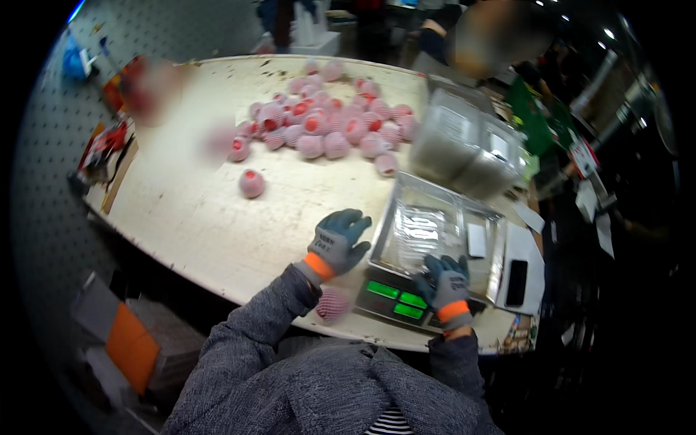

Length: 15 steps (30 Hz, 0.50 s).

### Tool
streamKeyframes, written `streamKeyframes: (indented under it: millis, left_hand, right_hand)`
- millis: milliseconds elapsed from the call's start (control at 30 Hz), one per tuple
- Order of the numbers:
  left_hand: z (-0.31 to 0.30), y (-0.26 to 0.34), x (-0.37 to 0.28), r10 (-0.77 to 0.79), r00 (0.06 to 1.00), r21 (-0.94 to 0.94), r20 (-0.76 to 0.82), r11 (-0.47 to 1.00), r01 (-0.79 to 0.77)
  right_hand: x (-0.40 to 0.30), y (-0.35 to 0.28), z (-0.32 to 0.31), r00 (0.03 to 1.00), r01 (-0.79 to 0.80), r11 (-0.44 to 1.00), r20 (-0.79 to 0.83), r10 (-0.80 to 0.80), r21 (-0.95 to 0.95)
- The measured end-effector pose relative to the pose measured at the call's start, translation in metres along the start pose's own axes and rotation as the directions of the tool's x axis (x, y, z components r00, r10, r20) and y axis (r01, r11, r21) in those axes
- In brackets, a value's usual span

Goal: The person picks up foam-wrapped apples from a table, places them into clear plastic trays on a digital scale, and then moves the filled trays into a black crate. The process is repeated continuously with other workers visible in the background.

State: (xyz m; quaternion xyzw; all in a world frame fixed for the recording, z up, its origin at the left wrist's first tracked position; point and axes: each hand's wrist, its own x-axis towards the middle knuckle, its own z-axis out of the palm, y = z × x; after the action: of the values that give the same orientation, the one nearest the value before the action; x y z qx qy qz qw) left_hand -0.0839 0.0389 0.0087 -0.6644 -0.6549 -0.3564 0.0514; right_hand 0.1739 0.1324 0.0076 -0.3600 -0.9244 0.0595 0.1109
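My left hand (338, 242), in a grey-blue coated work glove with an orange cuff, hovers over the table left of the scale, fingers apart and holding nothing. My right hand (448, 280), gloved alike, is at the near edge of a clear plastic clamshell container (418, 231). Whether its fingers grip that edge cannot be made out. The container lies open on a digital scale (375, 310) with lit green displays. A round fruit in a pink foam net (333, 304) sits below my left wrist, close to the table's front edge.
Several red fruits in pink foam nets (311, 145) are heaped across the table (179, 201); a single netted fruit (252, 184) lies nearer. Stacked clear containers (448, 136) stand behind the scale. To its right is a black phone (516, 283) on white paper. Another person (435, 41) is beyond.
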Motion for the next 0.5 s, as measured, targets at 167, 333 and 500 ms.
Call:
streamKeyframes:
  millis: [167,333,500]
  left_hand:
    - [-0.016,-0.164,-0.047,-0.575,0.818,0.501,0.028,0.716,0.487]
    - [-0.051,-0.266,-0.027,-0.899,0.432,0.403,-0.068,0.371,0.836]
    - [-0.020,-0.303,-0.033,-0.901,0.426,0.401,-0.080,0.362,0.841]
  right_hand:
    - [0.018,-0.028,-0.058,0.976,0.121,0.956,-0.206,-0.066,0.269]
    - [0.033,-0.049,-0.046,0.969,0.118,0.881,-0.249,0.000,0.457]
    - [0.054,-0.080,-0.043,0.986,0.118,0.837,-0.160,-0.036,0.535]
